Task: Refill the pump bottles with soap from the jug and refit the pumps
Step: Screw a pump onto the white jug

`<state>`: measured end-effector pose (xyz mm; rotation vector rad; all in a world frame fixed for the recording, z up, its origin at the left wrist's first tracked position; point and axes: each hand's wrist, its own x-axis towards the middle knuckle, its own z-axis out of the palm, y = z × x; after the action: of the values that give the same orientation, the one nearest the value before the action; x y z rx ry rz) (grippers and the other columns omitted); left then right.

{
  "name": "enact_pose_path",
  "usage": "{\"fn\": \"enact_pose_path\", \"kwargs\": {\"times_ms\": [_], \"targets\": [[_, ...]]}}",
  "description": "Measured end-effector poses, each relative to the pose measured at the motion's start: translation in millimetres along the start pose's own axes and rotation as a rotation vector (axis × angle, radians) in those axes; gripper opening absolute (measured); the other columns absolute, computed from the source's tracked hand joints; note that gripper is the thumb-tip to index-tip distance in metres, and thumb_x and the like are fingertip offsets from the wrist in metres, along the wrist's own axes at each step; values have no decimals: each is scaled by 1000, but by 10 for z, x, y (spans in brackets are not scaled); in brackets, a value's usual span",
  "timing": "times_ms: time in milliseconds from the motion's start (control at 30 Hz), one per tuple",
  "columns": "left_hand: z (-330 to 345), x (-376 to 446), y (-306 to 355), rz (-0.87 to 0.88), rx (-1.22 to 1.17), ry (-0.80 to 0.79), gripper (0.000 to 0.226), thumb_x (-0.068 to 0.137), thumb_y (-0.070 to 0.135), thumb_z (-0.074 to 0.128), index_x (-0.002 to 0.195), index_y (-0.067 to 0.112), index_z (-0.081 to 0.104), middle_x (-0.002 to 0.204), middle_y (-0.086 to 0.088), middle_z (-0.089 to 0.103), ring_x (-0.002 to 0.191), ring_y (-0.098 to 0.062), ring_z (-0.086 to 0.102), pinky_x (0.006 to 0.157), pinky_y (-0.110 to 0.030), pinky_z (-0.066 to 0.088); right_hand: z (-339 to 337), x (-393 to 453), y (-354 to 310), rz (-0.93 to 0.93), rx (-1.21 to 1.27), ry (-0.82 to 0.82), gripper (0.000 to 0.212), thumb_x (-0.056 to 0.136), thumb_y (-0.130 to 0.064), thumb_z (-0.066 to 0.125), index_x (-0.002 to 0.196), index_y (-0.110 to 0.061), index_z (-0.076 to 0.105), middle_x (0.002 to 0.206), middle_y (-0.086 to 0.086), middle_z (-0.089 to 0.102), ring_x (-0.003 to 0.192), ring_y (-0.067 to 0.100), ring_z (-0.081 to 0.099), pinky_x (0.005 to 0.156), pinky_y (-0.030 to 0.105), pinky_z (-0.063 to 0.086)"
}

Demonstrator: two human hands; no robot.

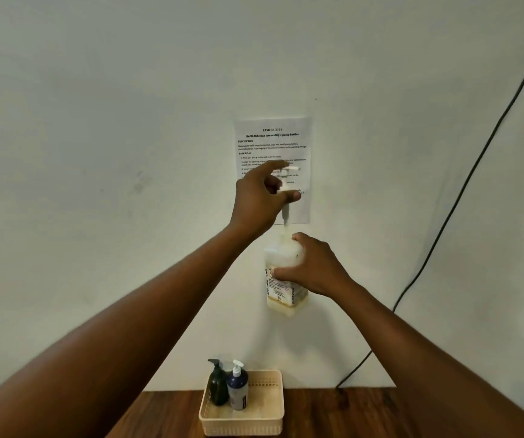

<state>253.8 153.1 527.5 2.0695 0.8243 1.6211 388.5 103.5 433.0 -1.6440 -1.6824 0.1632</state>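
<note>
Pale matte wall (128,121), glossy wood table (333,412)
Our right hand (314,267) wraps the translucent squarish bottle (281,257); left hand (260,200) fingers pinch its white pump (287,188).

Both arms up in front of white wall (96,121). R hand (314,267) grips translucent labelled bottle (284,279), held upright in the air. L hand (260,200) pinches white pump (287,188) at its collar, pump raised w/ stem just above bottle neck. Printed sheet (273,137) on wall behind. Below, cream basket (264,403) on wood table (349,412) holds dark bottle (217,387) & blue bottle (238,390), touching. Black cable (463,184) down wall at right.
</note>
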Motion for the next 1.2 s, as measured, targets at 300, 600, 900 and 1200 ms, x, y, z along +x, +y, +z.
{"fn": "enact_pose_path", "kwargs": {"times_ms": [300,600,900,1200], "targets": [[58,-247,-201,-28,-47,-70,56,73,11,92,124,23,72,83,3,63,74,-9,60,77,-15,55,-152,64,-57,-7,26,54,70,62,-55,87,120,-29,57,105,-12,65,94,11,63,77,31,55],[101,-340,-191,-24,-90,-47,55,74,10,91,123,27,73,85,2,66,74,-4,63,80,-17,56,-200,82,-69,-22,67,80,69,57,-56,86,118,-34,61,104,-12,69,91,9,66,76,32,57],[182,-415,-200,-70,-145,-7,60,75,7,90,129,26,70,91,-2,70,82,-12,68,82,-19,59,-207,56,-56,-19,91,77,66,63,-46,89,120,-29,62,102,-13,67,94,12,66,82,34,58],[94,-323,-229,-121,-110,-35,79,73,38,92,142,33,54,103,1,70,96,-10,69,86,-23,56,-240,81,-56,-4,47,91,72,57,-64,82,118,-32,63,106,-10,71,91,12,68,79,38,60]]}}
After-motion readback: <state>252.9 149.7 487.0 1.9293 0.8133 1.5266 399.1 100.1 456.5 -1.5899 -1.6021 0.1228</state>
